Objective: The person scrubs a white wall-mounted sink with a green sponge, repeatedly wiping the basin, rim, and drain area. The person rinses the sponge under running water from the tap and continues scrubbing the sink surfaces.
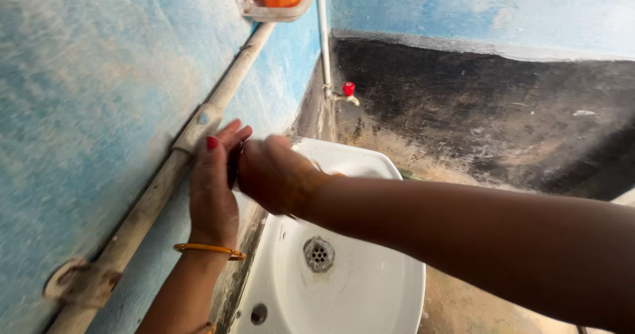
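L hand (213, 188) w/ red nails and R hand (272, 174) pressed together over white ceramic basin (370, 294); fingers blurred, possibly rubbing; can't tell if anything's held between them.

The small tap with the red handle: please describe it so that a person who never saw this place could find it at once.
Start at the white basin in the corner of the blue and black walls. Behind it a thin white pipe runs down the corner. The tap sticks out from that pipe above the basin; its red handle is the only red fitting there.
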